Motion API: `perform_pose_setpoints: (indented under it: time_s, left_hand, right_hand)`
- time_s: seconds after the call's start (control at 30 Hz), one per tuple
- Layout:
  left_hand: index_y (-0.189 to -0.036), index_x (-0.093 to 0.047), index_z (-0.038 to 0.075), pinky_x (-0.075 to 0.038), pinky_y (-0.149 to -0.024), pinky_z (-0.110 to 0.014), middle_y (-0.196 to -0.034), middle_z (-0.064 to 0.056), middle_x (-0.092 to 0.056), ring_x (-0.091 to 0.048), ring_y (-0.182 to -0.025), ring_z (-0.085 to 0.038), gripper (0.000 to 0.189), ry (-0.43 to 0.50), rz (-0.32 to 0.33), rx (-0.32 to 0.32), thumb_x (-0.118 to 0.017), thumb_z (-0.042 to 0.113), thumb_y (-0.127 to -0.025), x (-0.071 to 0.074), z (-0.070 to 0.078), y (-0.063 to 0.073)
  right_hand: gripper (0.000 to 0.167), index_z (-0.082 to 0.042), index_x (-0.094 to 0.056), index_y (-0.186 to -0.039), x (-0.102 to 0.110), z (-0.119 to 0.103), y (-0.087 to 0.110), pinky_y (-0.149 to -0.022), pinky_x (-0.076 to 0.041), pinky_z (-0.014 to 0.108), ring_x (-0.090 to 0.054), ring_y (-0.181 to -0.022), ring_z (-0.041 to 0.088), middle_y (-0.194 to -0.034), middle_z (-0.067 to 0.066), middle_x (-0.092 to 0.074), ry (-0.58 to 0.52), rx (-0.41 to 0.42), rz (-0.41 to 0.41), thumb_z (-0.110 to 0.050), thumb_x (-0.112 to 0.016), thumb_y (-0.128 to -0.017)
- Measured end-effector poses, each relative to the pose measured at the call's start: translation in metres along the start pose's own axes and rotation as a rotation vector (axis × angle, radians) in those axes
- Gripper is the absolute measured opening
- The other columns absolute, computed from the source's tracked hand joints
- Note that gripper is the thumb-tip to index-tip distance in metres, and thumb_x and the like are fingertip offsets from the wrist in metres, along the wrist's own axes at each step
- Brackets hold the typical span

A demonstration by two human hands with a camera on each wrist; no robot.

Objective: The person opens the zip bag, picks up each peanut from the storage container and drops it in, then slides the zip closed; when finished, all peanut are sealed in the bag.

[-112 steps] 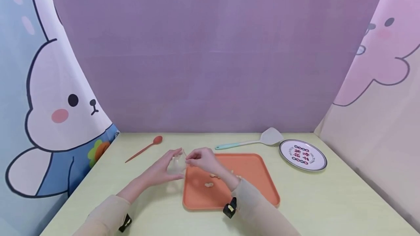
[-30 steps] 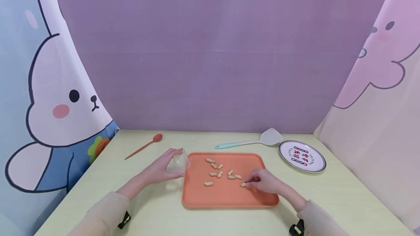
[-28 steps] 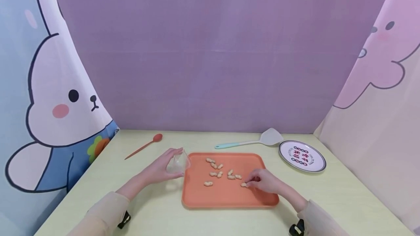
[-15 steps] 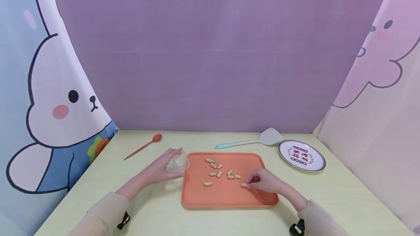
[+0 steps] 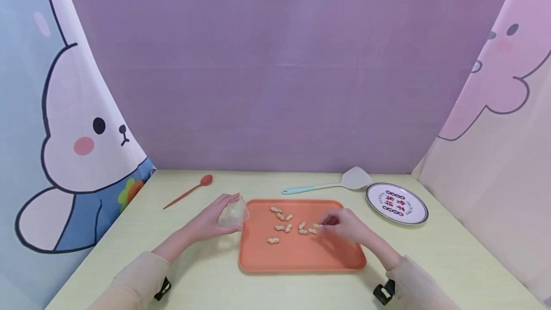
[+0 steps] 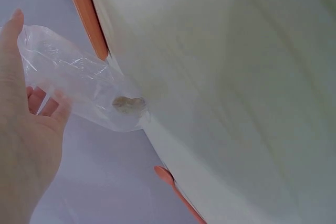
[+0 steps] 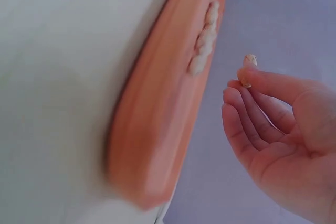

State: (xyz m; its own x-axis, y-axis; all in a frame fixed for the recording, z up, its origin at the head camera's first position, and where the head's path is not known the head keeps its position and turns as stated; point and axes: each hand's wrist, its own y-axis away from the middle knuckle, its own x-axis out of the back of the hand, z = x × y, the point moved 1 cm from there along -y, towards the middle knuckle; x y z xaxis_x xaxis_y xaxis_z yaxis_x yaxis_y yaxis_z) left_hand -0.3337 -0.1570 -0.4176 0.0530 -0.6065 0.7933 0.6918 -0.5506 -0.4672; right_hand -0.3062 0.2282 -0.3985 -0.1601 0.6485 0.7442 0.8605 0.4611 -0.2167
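My left hand grips a clear plastic bag by its opening, thumb and fingers spread round it, at the left edge of the orange tray. In the left wrist view one peanut lies in the bottom of the bag. My right hand pinches a peanut between thumb and fingertips, raised over the right part of the tray. Several unshelled peanuts are scattered on the tray, and one lies apart toward its left front.
A red spoon lies at the back left of the table. Behind the tray lies a spatula with a mint handle and pale blade. A white plate with red lettering stands to the right, touching or close to the blade.
My right hand went from the bag back to the tray, took a peanut at its right side and has now lifted it up and slightly left. The left hand stays with the bag.
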Motion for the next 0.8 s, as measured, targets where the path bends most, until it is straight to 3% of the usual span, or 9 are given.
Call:
perform_pose_setpoints:
  time_s: [0.27, 0.5, 0.7, 0.8]
  left_hand:
    - [-0.139, -0.041, 0.001, -0.045, -0.099, -0.044, -0.126, -0.008, -0.054, -0.053, -0.117, -0.023, 0.081, -0.013, 0.005, 0.004, -0.079, 0.032, -0.075, 0.001, 0.002, -0.001]
    - [-0.138, -0.041, -0.001, -0.045, -0.099, -0.044, -0.125, -0.009, -0.054, -0.053, -0.117, -0.025, 0.081, 0.0, -0.004, 0.0, -0.079, 0.03, -0.074, 0.0, 0.004, -0.001]
    - [-0.139, -0.041, 0.0, -0.045, -0.099, -0.044, -0.126, -0.009, -0.054, -0.052, -0.117, -0.024, 0.08, -0.005, -0.002, -0.009, -0.079, 0.031, -0.075, -0.001, 0.002, -0.002]
    - [-0.139, -0.041, 0.001, -0.046, -0.099, -0.044, -0.126, -0.007, -0.054, -0.052, -0.117, -0.023, 0.081, -0.005, -0.001, -0.013, -0.078, 0.034, -0.075, -0.002, 0.002, -0.001]
  right_hand:
    - [0.008, -0.007, -0.071, -0.088, -0.014, -0.027, -0.018, -0.061, -0.051, 0.019, -0.06, -0.068, 0.003, -0.078, 0.0, -0.069, -0.035, 0.034, 0.053, -0.014, -0.069, -0.084]
    - [0.014, -0.014, -0.072, -0.096, -0.027, -0.054, -0.035, -0.06, -0.049, 0.021, -0.063, -0.072, 0.019, -0.086, 0.003, -0.071, -0.039, 0.037, 0.033, -0.024, -0.066, -0.088]
    - [0.018, -0.015, -0.071, -0.098, -0.039, -0.075, -0.051, -0.063, -0.051, 0.023, -0.061, -0.072, 0.009, -0.088, 0.003, -0.07, -0.057, 0.045, 0.027, -0.029, -0.064, -0.089]
    - [0.017, -0.016, -0.071, -0.096, -0.046, -0.084, -0.059, -0.061, -0.051, 0.023, -0.062, -0.071, 0.01, -0.085, 0.003, -0.07, -0.102, 0.066, 0.036, -0.029, -0.065, -0.088]
